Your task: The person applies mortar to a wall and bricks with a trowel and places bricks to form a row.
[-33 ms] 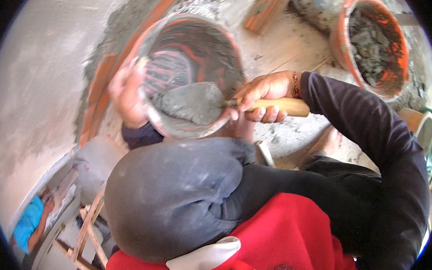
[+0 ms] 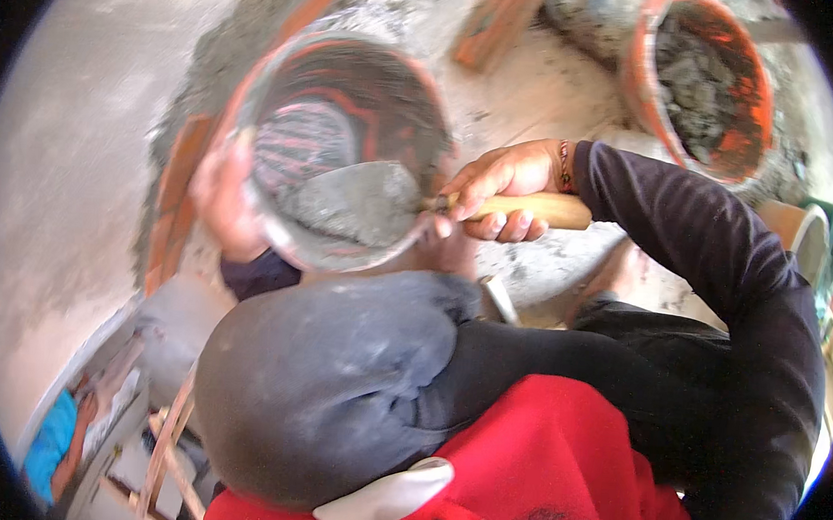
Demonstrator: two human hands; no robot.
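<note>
A mortar-smeared orange bucket [image 2: 414, 74] is tilted in front of my knee, its mouth facing me. At its left rim is my left hand [image 2: 227, 201], blurred by motion, with the fingers closed over the edge. My right hand [image 2: 502, 184] is wrapped round the wooden handle of a trowel [image 2: 387, 199]. The blade reaches over the near side of the bucket's mouth, pointing left. Wet grey mortar [image 2: 329, 207] covers part of the blade, and a coat of it lines the bucket's inner wall.
A second orange bucket [image 2: 645, 83] with grey mortar chunks stands at the far right. Bricks [image 2: 498, 22] lie beyond my bucket and along the left wall [image 2: 80, 144]. At lower left are a wooden frame [image 2: 165, 445] and another person in a blue shirt [image 2: 50, 443].
The whole scene sits slightly further left in the view. Both hands keep their grips, and the trowel stays over the bucket's mouth.
</note>
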